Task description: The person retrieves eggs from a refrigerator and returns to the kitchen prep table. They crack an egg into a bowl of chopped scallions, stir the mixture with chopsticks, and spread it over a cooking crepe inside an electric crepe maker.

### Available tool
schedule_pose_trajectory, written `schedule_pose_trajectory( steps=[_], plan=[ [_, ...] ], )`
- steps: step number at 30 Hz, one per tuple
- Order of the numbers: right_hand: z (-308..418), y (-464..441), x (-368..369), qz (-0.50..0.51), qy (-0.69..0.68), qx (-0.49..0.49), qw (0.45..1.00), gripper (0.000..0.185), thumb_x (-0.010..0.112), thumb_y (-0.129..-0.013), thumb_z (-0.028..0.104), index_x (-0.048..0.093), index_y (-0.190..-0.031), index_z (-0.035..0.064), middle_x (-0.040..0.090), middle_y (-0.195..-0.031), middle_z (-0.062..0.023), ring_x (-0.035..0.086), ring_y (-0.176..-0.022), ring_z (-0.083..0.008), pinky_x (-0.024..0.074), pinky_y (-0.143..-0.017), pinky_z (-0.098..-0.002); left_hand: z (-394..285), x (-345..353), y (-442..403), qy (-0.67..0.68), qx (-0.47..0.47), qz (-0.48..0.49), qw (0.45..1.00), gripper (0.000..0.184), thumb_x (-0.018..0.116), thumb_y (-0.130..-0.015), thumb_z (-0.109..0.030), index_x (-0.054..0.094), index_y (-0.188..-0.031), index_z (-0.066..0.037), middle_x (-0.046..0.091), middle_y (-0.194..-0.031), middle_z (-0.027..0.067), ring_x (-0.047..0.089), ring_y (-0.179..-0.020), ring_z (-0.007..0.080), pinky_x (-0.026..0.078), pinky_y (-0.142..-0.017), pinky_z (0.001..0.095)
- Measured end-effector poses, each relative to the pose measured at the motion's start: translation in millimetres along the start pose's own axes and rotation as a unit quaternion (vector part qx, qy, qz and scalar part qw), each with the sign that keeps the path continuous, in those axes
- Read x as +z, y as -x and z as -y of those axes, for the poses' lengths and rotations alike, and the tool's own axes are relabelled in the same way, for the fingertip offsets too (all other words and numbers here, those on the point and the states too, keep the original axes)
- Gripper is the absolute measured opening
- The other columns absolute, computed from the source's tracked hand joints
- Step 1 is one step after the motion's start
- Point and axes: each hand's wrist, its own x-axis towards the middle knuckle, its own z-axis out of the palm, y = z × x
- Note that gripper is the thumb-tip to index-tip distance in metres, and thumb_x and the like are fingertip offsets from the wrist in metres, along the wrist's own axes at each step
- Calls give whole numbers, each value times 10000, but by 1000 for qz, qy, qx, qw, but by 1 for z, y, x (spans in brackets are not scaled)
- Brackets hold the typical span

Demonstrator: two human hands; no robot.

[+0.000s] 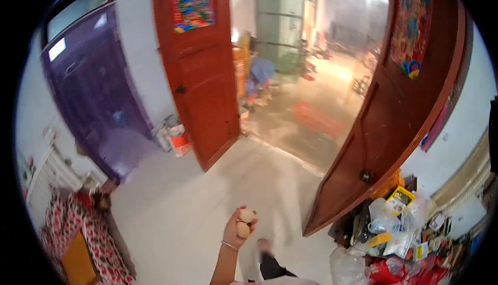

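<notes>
My left hand (238,229) is held out low in front of me, palm up, with a bracelet on the wrist. Its fingers curl around two pale tan eggs (247,216), one above the other. The lower egg (243,230) sits against the palm. Under the hand is the light tiled floor (176,222). One of my feet (264,244) shows just to the right of the forearm. My right hand is outside the picture.
Two red door leaves (199,87) stand open onto a brightly lit room with a green-framed glass panel (280,25). Bags and boxes (386,220) are piled right, by the other leaf (381,113). Left are a purple door (91,82) and patterned cloth (106,248).
</notes>
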Motion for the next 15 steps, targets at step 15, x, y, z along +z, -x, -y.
schedule_pose_trajectory(
  steps=[15],
  plan=[
    [795, 8, -139, 23, -242, -573, 783, 333, 531, -860, 185, 448, -1111, -18, 584, -760, -73, 577, -628, -129, 460, -536, -249, -191, 61, -354, -111, 56, -72, 990, 323, 432, -887, -372, 470, -1089, -123, 589, -892, 136, 556, -568, 176, 463, -435, 254]
  ],
)
